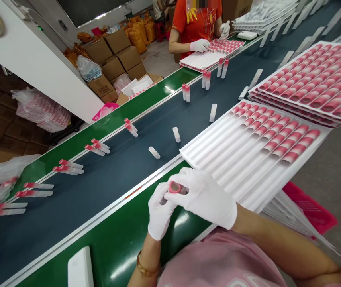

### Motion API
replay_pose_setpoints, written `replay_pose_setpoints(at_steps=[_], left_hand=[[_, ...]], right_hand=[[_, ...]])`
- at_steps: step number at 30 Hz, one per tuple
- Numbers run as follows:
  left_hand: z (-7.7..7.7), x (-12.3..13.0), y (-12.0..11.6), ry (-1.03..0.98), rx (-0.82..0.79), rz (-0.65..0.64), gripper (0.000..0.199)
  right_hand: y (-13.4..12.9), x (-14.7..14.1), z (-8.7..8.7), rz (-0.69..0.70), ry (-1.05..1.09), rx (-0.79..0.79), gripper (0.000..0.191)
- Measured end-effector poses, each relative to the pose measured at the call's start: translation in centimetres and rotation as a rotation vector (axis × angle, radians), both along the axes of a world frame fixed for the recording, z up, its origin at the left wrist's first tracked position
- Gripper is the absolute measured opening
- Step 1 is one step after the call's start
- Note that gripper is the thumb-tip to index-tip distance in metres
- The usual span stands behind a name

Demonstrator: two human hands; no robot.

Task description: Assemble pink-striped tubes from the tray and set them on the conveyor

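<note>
My left hand (161, 208) and my right hand (204, 197), both in white gloves, meet over the green table edge. Between them is a small pink tube (175, 187), its round open end facing me. Fingers of both hands are closed around it and hide most of its length. Just right of my hands lies a white grooved tray (218, 163). Pink-and-white tube pieces (296, 149) fill the far right part of its grooves. White tubes (154, 152) stand or lie on the dark conveyor belt (110, 187) beyond my hands.
Pink-topped tubes (98, 147) line the belt's far side in small groups. A stack of filled trays (316, 79) rises at the right. Across the belt, a gloved co-worker (196, 28) handles another tray (198, 59). A white object (81, 267) lies on the green surface near me.
</note>
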State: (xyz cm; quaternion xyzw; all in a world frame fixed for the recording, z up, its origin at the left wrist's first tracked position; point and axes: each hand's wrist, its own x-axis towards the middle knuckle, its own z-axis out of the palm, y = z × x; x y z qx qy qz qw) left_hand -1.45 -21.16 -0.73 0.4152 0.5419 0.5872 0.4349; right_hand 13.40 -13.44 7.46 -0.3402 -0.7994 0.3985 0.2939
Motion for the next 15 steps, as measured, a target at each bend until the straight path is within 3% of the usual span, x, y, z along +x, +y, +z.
replay_pose_setpoints(at_steps=[4,10,12,15], left_hand=[[0.0,0.0,-0.3,0.064,-0.169,-0.156,0.038],[-0.6,-0.9,-0.3,0.34,-0.187,-0.176,0.029],[0.1,-3.5,1.5,0.414,-0.173,-0.11,0.027],[1.0,-10.8,6.4,0.572,-0.203,0.221,0.033]], right_hand=[[0.0,-0.1,-1.0,-0.04,-0.075,-0.095,0.024],[-0.2,-0.8,-3.4,0.026,-0.04,-0.291,0.011],[-0.1,-0.6,-3.9,0.106,-0.047,-0.339,0.024],[0.2,0.7,-4.3,0.155,-0.066,-0.346,0.06]])
